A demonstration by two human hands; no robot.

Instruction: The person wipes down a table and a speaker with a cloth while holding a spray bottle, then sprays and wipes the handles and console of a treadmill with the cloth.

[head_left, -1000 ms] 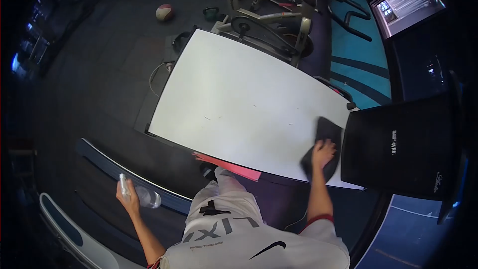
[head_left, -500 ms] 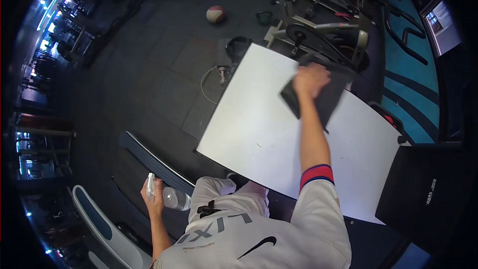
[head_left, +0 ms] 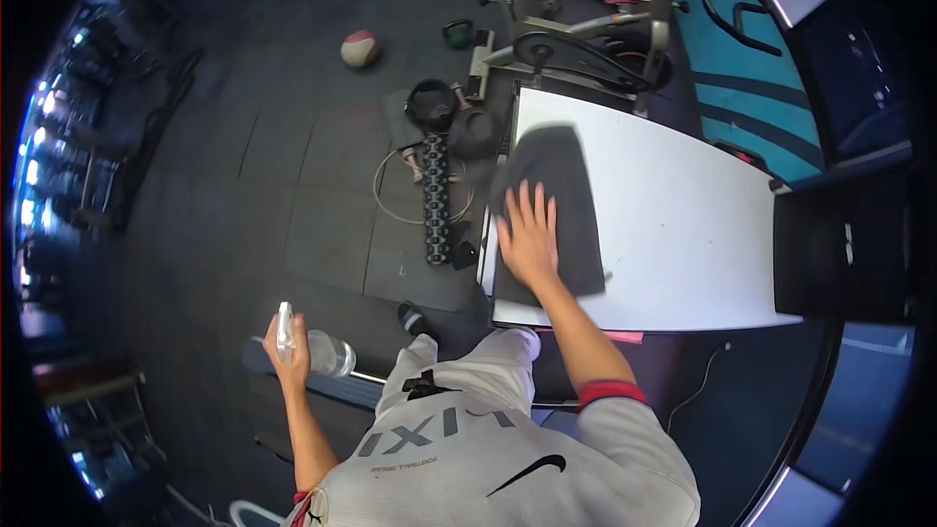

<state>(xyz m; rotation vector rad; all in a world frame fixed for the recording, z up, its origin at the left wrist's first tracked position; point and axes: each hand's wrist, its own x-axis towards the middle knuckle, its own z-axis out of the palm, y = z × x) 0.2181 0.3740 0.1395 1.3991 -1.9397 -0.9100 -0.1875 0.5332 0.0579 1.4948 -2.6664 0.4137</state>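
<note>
We see a dark grey cloth (head_left: 571,215), oblong and slightly blurred along its far left side, and a clear spray bottle (head_left: 330,357) with a white trigger head. The cloth lies at the left end of a glossy white tabletop (head_left: 683,234), under our flat right hand (head_left: 531,236), fingers spread. Our left hand (head_left: 291,361) grips the bottle by its neck, beside the table. Around us, dark floor (head_left: 293,224) carries a red-and-white ball (head_left: 360,48) and exercise bikes (head_left: 581,26). The cloth's long axis runs away from us; the bottle's base points rightward, toward our legs.
</note>
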